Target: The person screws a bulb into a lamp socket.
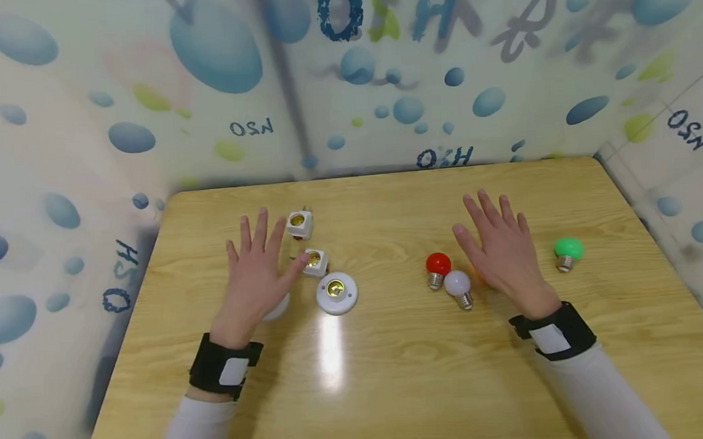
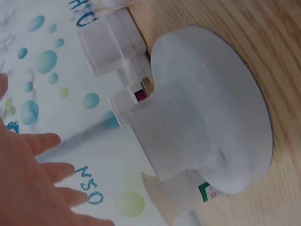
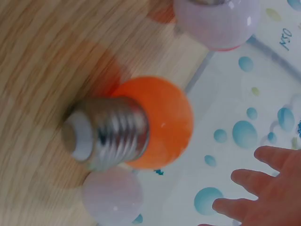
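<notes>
Spreads left hand (image 1: 252, 279) and right hand (image 1: 503, 259) over a wooden tabletop (image 1: 418, 387), with fingers fanned wide and nothing held in either grip. Beyond the uncovered round socket (image 1: 337, 302): a far square socket (image 1: 301, 226) and a near square socket (image 1: 317, 267). Left of it, largely behind the left hand: a second round socket (image 1: 279, 308). Well right of it: a red bulb (image 1: 438, 264), a white bulb (image 1: 457, 282), an orange bulb (image 3: 167, 122) and, farthest off, a green bulb (image 1: 568, 248). Overlaps the near square socket with the left thumb in the head view, with contact impossible to tell. Risks, by the look of it, knocking that socket askew with a low sweep of the thumb, or setting the ball-shaped bulbs rolling off the tabletop with a stray brush of the right hand.
</notes>
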The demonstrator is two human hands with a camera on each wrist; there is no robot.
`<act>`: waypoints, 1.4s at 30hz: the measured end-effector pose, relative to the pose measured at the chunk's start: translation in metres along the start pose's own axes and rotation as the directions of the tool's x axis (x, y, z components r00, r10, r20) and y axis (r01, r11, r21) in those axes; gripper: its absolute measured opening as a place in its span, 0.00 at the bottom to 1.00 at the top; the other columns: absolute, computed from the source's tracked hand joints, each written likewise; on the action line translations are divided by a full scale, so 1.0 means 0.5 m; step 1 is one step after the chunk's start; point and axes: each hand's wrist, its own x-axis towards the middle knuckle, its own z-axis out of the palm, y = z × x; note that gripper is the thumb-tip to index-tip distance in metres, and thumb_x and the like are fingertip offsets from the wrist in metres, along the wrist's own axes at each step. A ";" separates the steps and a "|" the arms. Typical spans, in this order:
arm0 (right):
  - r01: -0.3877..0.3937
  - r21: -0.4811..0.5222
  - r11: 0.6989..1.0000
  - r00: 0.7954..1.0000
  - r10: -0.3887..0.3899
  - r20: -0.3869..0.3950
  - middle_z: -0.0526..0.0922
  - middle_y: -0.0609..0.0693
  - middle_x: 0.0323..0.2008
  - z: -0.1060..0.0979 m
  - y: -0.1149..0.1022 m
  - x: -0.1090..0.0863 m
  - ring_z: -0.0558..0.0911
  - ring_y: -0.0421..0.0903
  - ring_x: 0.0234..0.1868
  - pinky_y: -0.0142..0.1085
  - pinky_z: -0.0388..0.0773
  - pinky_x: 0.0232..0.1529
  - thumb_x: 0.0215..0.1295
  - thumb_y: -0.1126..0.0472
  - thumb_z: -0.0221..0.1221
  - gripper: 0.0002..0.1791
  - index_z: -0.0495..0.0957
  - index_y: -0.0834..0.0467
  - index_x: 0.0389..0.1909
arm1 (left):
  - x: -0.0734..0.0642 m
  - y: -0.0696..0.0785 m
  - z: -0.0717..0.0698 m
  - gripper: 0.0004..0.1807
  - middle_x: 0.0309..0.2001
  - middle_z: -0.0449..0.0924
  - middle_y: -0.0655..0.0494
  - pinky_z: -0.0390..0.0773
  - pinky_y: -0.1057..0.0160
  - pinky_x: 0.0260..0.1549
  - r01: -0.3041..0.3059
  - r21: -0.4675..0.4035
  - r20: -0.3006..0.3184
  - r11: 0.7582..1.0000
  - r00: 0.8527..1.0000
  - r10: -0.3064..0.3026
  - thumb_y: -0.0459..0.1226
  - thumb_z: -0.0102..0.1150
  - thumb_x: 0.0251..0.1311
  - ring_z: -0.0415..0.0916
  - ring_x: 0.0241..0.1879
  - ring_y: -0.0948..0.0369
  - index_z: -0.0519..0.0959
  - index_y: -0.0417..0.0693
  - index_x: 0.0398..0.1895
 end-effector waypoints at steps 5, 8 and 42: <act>0.020 0.009 1.000 1.000 -0.019 -0.009 0.48 0.62 0.82 -0.007 -0.014 -0.003 0.42 0.70 0.80 0.73 0.40 0.71 0.81 0.36 0.38 0.40 0.54 0.57 0.82 | 0.003 0.017 0.011 0.50 0.84 0.41 0.48 0.37 0.26 0.71 -0.219 -0.017 0.118 0.976 0.968 0.219 0.62 0.62 0.66 0.31 0.82 0.45 0.53 0.50 0.83; 0.027 0.011 1.000 1.000 -0.027 -0.015 0.49 0.62 0.82 -0.010 -0.021 -0.004 0.43 0.70 0.80 0.74 0.40 0.71 0.81 0.36 0.38 0.40 0.55 0.57 0.82 | 0.003 0.030 0.023 0.51 0.83 0.48 0.51 0.40 0.27 0.71 -0.331 -0.027 0.188 0.943 0.925 0.330 0.60 0.67 0.63 0.38 0.82 0.46 0.57 0.51 0.82; 0.022 0.020 1.000 1.000 -0.022 -0.013 0.49 0.63 0.81 0.000 -0.026 -0.015 0.43 0.71 0.80 0.74 0.38 0.71 0.80 0.35 0.40 0.41 0.53 0.57 0.82 | 0.021 0.122 0.093 0.40 0.68 0.72 0.46 0.68 0.51 0.69 -0.479 -0.001 0.209 0.878 0.858 0.469 0.48 0.74 0.61 0.70 0.68 0.49 0.70 0.41 0.71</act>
